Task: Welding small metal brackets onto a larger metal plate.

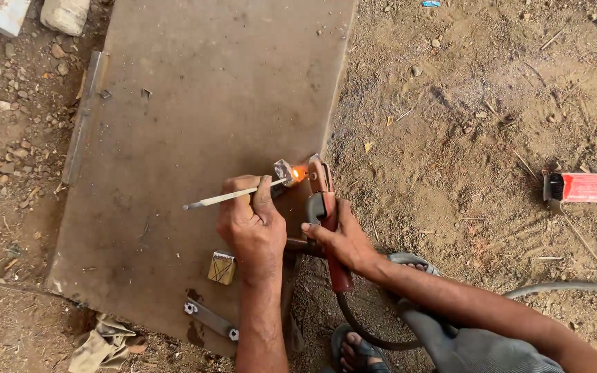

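plate: flat rusty steel sheet (195, 103) lying on dirt ground, fills the left and centre of the view; long side runs away from the camera.
flat bar: narrow strip (83, 117) lying along the plate's left edge, parallel to it.
rag: crumpled cloth (101, 345) on the dirt off the plate's near-left corner.
bracket: small grey strap with two bolt heads (210, 319) at the plate's near edge, angled down to the right.
block: small yellowish square piece (222, 268) on the plate, just left of the left wrist.
welding rod: thin pale rod (226, 198), long axis nearly horizontal, rising slightly to the right. Free end points left over the plate; right end points at the glow.
left hand: (251, 224) fingers closed around the rod near its right half, thumb on top, knuckles up.
workpiece: small grey metal lump (283, 170) at the plate's right edge, touching the rod tip; orange glow (298, 173) just right of it.
electrode holder: red-handled clamp (324, 207), long axis near vertical, nose up toward the glow, cable leaving the bottom.
right hand: (343, 238) wrapped around the holder handle, closed grip.
box: red carton (589, 188) on the dirt far right, well apart, lying horizontally.
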